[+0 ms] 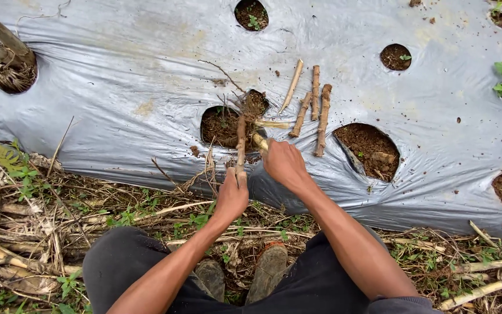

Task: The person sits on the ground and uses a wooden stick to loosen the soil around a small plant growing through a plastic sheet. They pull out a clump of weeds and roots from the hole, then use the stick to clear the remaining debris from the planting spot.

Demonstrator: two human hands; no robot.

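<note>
Silver plastic sheet (146, 75) covers a raised garden bed, cut with round planting holes showing brown soil; dry stalks, weeds and litter lie on the ground along its near edge, where the person squats.

From the head camera, the left hand (231, 195) is closed around the lower end of a brown stick (240, 142), holding it upright with its top over the soil of the nearest hole (223, 125). The right hand (284, 163) is wrapped shut around a pale handle (260, 141) set close against the stick; whether it has a blade cannot be made out.

Four cut pieces (312, 102) lie side by side on the sheet just beyond, between two holes.

The stick looks woody, stiff, light and rough-barked, so it should not slip; gripping low on it, well apart from the tool, seems the sound hold.
</note>
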